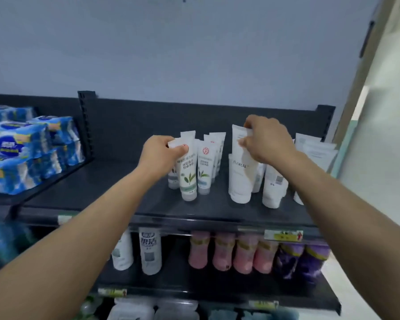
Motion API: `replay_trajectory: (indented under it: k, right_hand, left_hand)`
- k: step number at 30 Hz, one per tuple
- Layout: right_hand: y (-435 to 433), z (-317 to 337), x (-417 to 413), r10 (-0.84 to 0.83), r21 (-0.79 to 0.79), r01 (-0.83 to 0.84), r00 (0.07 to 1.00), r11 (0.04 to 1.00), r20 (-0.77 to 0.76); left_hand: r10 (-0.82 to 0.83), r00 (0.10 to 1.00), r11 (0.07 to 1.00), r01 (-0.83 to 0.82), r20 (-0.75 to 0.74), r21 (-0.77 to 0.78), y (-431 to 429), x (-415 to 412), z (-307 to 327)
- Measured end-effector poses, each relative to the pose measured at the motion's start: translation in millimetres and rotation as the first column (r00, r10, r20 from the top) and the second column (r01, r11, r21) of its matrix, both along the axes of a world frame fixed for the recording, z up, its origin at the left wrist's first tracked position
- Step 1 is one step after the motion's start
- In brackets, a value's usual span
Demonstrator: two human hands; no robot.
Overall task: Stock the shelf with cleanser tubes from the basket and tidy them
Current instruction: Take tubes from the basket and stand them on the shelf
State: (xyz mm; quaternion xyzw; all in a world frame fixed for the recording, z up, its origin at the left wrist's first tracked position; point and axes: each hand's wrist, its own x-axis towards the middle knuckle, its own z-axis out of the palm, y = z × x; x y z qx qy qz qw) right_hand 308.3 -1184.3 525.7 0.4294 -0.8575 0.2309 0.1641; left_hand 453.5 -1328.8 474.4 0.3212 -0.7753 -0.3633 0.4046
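White tubes stand on the dark shelf (116, 192). The left hand (158, 155) pinches a leaf tube (188, 172); the right hand (267, 139) grips a taller tube (240, 146), far right. Best set each upright, label forward. No basket is visible.

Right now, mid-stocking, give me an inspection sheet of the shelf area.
Surface: dark top shelf, bare at left front.
Job's things: green-leaf tubes clustered centre, standing cap-down; white tubes to their right, one marked FLORAL; basket not in view.
Clutter: blue tissue packs on the neighbouring shelf at left.
Hands: left hand grips a green-leaf tube's top; right hand pinches a white tube's top.
Cables: nothing seen.
Surroundings: pink bottles, purple bottles and white pouches on the shelf below; pale wall behind.
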Motion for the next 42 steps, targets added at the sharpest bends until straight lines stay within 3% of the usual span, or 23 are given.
replay_trajectory:
  k: [5,12,21,26,35,39,42]
  right_hand:
    - [-1.4,-22.6,-41.7,-0.039,0.096,0.037,0.999,0.995,0.010]
    - [-12.5,-38.7,-71.9,-0.010,0.091,0.006,0.999,0.996,0.047]
    - [-15.9,-30.4,-78.5,-0.026,-0.065,0.019,0.992,0.998,-0.120]
    - [-19.0,-26.0,-65.3,0.106,-0.107,-0.122,0.984,0.987,-0.145]
    - [-39.6,-44.1,-14.5,0.372,-0.019,-0.379,0.916,0.925,-0.150]
    - [-54.7,-56.6,25.3,0.545,0.004,-0.547,0.833,0.837,-0.094]
    - [-68.1,-80.9,68.6,0.715,0.046,-0.714,0.699,0.699,0.000]
  left_hand:
    - [-0.011,1.000,1.000,0.011,0.026,0.015,-3.4,-30.6,-9.8]
    - [0.033,0.996,0.999,-0.035,0.079,0.021,-7.3,-47.2,-18.3]
    - [0.075,0.993,0.995,-0.081,0.095,0.063,-17.4,-51.2,-24.1]
    - [0.088,0.991,0.992,-0.097,0.105,0.075,-24.6,-57.9,-22.9]
    - [0.102,0.985,0.994,-0.107,0.140,0.028,-27.9,-48.0,-27.2]
    - [0.218,0.967,0.972,-0.203,0.128,-0.118,-22.7,-9.2,-30.7]
    - [0.330,0.932,0.939,-0.308,0.152,-0.152,-21.1,44.2,-50.9]
